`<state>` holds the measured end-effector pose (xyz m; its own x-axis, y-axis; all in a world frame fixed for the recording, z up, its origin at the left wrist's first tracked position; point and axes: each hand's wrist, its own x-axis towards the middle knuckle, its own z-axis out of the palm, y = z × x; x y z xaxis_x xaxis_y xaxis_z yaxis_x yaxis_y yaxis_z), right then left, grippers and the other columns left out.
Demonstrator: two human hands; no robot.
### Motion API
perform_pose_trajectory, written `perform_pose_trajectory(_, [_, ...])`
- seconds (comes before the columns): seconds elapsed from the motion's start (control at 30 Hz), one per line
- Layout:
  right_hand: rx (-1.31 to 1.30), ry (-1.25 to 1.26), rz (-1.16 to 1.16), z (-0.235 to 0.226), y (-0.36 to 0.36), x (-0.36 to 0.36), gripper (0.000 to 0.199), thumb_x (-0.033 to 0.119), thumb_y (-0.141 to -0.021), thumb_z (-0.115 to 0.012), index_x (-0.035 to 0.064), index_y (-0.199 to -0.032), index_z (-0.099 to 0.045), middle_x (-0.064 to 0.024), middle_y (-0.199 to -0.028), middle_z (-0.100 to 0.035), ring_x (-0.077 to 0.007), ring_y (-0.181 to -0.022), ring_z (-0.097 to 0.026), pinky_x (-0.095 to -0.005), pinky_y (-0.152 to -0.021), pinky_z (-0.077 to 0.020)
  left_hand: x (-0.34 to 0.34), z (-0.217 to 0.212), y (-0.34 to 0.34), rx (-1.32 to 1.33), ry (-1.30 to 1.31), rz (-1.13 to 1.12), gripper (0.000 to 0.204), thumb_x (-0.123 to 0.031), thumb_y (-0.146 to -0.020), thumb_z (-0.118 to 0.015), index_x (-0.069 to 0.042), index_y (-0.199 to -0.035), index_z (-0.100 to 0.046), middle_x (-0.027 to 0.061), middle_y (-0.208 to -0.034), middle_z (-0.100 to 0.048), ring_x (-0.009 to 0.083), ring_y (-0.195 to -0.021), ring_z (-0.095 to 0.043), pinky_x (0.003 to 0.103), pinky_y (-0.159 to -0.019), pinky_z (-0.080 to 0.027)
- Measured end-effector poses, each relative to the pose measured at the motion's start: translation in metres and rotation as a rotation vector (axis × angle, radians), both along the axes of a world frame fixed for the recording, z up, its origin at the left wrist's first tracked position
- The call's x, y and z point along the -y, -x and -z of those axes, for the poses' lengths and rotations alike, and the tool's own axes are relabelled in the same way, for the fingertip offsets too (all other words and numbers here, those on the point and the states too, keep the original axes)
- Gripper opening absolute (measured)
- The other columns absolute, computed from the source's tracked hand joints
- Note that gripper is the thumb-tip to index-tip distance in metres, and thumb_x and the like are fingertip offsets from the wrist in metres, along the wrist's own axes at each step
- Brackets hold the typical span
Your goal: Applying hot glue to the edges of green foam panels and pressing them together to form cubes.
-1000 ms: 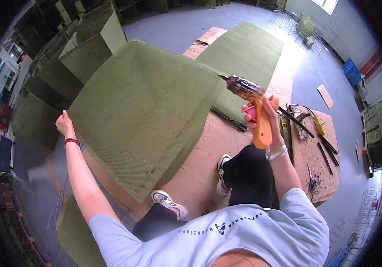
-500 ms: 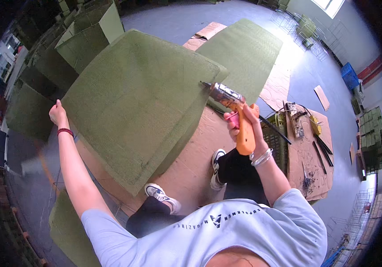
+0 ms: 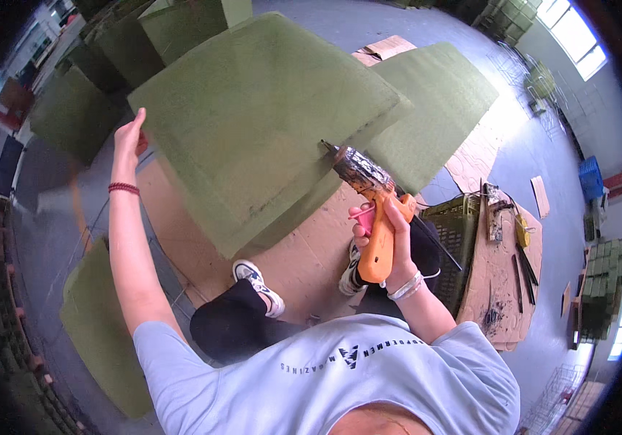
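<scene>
Pale blue shirt (image 3: 354,362): worn; placed nearest, on the near side of the large green panel (image 3: 253,123).

Right hand (image 3: 401,241): stationed off the panel's near right edge; clenched round the handle of an orange glue gun (image 3: 377,190), with the pink trigger (image 3: 364,217) covered by its fingers. The dark-stained barrel is aimed up and leftward; the nozzle (image 3: 329,147) is seen over the panel's near right border, contact not determinable.

Left hand (image 3: 129,141): set at the panel's left edge, thumb raised, fingers curled; whether the edge is pinched cannot be told. A red beaded bracelet (image 3: 123,188) is worn.

Shoes (image 3: 258,286): one pair, planted on brown cardboard (image 3: 303,268) near the panel's near edge.

Green sheet (image 3: 100,333): laid nearer than the panel, to its left.

Plastic crate (image 3: 445,221): placed right of the panel, beside a cardboard piece (image 3: 503,290) on which black sticks (image 3: 525,275) are laid.

Second green panel (image 3: 434,116): partly covered by the large one, beyond its right side.

Blue crate (image 3: 591,177): kept well apart, right of the panel.

Window (image 3: 575,32): set farthest, beyond the panel's right.
</scene>
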<state>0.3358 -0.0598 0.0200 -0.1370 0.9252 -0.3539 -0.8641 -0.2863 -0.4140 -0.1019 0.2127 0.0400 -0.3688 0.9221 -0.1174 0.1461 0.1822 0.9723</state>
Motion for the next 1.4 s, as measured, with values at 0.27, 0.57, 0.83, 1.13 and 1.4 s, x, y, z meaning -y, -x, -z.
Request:
perform_pose_trajectory(0.27, [0.035, 0.015, -0.146, 0.002, 0.045, 0.037, 0.038, 0.041, -0.088, -0.051, 0.0044, -0.097, -0.052, -0.0190, -0.098, -0.060, -0.0215, -0.065, -0.059, -0.0267, -0.055, -0.0501, -0.005, 0.031, -0.003, 0.001, -0.167, 0.025, 0.041, -0.028, -0.084, -0.066, -0.013, -0.054, -0.042, -0.0053, -0.052, -0.038, 0.0065, -0.042, -0.037, 0.025, -0.038, -0.028])
perform_pose_trajectory(0.57, [0.018, 0.037, -0.271, 0.000, 0.078, 0.055, 0.038, 0.041, -0.089, -0.048, 0.0045, -0.100, -0.051, -0.0195, -0.100, -0.061, -0.0223, -0.067, -0.060, -0.0298, -0.062, -0.0519, -0.006, 0.031, -0.008, 0.033, -0.181, -0.013, 0.039, -0.026, -0.085, -0.064, -0.010, -0.054, -0.046, -0.0043, -0.055, -0.040, 0.0078, -0.044, -0.037, 0.026, -0.041, -0.031])
perform_pose_trajectory(0.83, [0.054, 0.024, -0.349, -0.003, 0.100, 0.066, 0.037, 0.040, -0.089, -0.049, 0.0051, -0.101, -0.049, -0.0198, -0.099, -0.061, -0.0211, -0.064, -0.060, -0.0292, -0.061, -0.0515, 0.003, 0.022, -0.006, -0.008, -0.175, 0.003, 0.038, -0.024, -0.085, -0.064, -0.007, -0.055, -0.049, -0.0005, -0.054, -0.046, 0.0108, -0.042, -0.042, 0.027, -0.038, -0.033])
perform_pose_trajectory(1.13, [0.051, 0.030, -0.483, -0.004, 0.083, 0.079, 0.041, 0.041, -0.087, -0.051, 0.0040, -0.103, -0.048, -0.0223, -0.099, -0.060, -0.0235, -0.063, -0.061, -0.0305, -0.062, -0.0514, -0.009, 0.027, -0.008, -0.024, -0.205, 0.063, 0.038, -0.025, -0.084, -0.065, -0.006, -0.055, -0.049, -0.0002, -0.054, -0.046, 0.0112, -0.041, -0.041, 0.028, -0.037, -0.032])
perform_pose_trajectory(1.4, [0.268, -0.138, 0.131, -0.010, 0.001, 0.021, 0.040, 0.039, -0.088, -0.052, 0.0042, -0.106, -0.048, -0.0179, -0.090, -0.061, -0.0200, -0.057, -0.058, -0.0251, -0.047, -0.0486, -0.004, 0.029, 0.004, -0.021, -0.181, 0.059, 0.037, -0.025, -0.086, -0.063, -0.010, -0.055, -0.047, -0.0031, -0.051, -0.041, 0.0076, -0.041, -0.037, 0.026, -0.037, -0.028])
